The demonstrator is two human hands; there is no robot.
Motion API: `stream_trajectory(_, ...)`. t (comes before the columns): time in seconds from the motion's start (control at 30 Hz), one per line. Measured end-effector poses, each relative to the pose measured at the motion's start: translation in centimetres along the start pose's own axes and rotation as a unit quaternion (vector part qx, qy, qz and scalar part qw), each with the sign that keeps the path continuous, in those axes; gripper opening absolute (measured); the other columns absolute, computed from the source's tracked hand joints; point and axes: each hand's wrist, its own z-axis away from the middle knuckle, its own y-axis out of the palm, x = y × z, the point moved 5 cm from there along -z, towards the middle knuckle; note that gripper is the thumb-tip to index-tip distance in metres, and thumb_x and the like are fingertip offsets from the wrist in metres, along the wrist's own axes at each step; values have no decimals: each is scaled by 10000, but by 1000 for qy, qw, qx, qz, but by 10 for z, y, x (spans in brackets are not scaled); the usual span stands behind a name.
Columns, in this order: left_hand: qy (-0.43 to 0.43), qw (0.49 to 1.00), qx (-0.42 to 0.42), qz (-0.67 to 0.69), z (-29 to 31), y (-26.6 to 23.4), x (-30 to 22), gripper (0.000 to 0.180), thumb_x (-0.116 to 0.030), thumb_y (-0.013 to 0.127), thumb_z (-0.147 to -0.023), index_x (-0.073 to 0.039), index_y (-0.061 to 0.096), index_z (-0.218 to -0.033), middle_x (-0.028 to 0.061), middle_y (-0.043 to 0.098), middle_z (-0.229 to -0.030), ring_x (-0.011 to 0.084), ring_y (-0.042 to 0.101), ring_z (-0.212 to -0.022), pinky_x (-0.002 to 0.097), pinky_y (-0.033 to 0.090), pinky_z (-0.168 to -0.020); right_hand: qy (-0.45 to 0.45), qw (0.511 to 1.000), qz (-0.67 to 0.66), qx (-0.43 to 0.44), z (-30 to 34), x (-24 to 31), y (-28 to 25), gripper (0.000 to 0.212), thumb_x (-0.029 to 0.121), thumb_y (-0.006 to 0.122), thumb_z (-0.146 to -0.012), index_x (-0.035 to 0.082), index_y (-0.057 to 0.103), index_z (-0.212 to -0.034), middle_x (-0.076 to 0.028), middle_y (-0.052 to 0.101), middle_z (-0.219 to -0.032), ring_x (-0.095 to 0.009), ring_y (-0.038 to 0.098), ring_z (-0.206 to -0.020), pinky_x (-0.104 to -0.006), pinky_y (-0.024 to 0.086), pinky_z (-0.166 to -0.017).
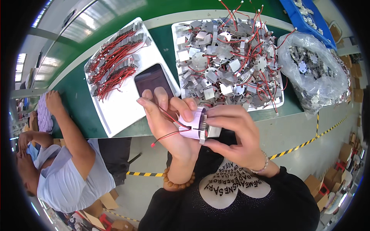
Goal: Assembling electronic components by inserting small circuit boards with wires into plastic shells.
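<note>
In front of my chest, my left hand (171, 133) is closed around a short lilac cylinder (188, 130). Red and black wires (165, 135) come out of it and hang over my palm, ending in a small red connector (153, 145). From the right, the fingers and thumb of my right hand (243, 134) grip a finned silver metal piece (202, 129), which sits against the cylinder's end. A pale block-like part (214, 132) shows between those fingers. How deep the metal piece sits inside the cylinder is hidden.
A white tray (111, 125) holds rows of wired metal pieces and a dark phone (152, 79). Another white tray (283, 101) is heaped with loose metal parts. Beside it stand a plastic bag of metal parts (295, 77) and a blue bin (287, 7). A co-worker (73, 173) sits at left.
</note>
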Motion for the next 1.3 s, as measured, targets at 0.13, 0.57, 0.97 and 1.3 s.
stream_trajectory(0.13,15,1000,17,6,1,-3,0,247,-346,362,-967,-102,400,-984,-37,317,-693,40,298,-459,215,360,-541,-18,999,-5,-47,8,-5,1,397,20,745,-624,25,615,-999,-116,599,-1014,-270,590,-930,-355,469,-790)
stream_trajectory(0.57,9,999,39,12,-1,-3,-3,259,-343,342,-972,-94,376,-910,-21,297,-690,71,294,-439,256,375,-539,-60,998,15,-9,18,-6,23,537,76,719,-679,-35,535,-1171,-210,466,-1273,-360,445,-1195,-425,365,-982)
stream_trajectory(0.97,284,923,27,-260,-33,-36,-79,149,-170,437,-938,-21,446,-948,91,466,-1005,180,481,-965,324,441,-755,-122,956,228,142,-105,33,-5,490,70,752,-600,62,582,-1059,-88,560,-1002,-243,566,-889,-327,466,-745)
stream_trajectory(1.3,260,888,15,-380,-42,-72,-84,126,-102,411,-928,1,450,-991,55,480,-695,120,489,-628,236,392,-598,23,875,450,178,-297,-163,-67,407,237,699,-662,19,595,-989,-172,610,-976,-309,595,-873,-356,478,-784)
